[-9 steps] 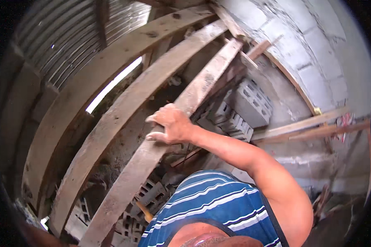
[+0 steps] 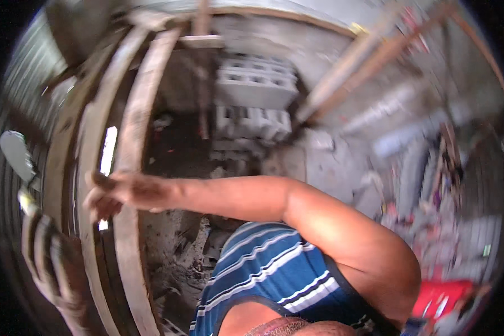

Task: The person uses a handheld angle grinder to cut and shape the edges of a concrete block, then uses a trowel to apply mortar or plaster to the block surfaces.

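Note:
My left hand (image 2: 55,263) is at the lower left, its fingers wrapped round a tool with a pale blade (image 2: 18,154) and a yellowish handle (image 2: 28,203), perhaps a trowel. My right hand (image 2: 113,195), blurred, reaches left over the wooden beams (image 2: 131,246), fingers loosely bent and apart, holding nothing visible. Whether it touches a beam I cannot tell. The beams run away from me side by side, with light showing through a narrow gap between them. Behind the tool stands corrugated metal sheeting (image 2: 36,61).
Grey hollow concrete blocks (image 2: 256,81) are stacked against the far wall. Long timbers (image 2: 353,75) lean at the upper right. Rubble (image 2: 193,249) lies below the beams. Assorted debris and a red object (image 2: 439,294) are at the right, all blurred.
The view has swung, so the beams now run more upright. My right hand has left the beam it grasped and changed its finger shape. My left hand with the tool has appeared.

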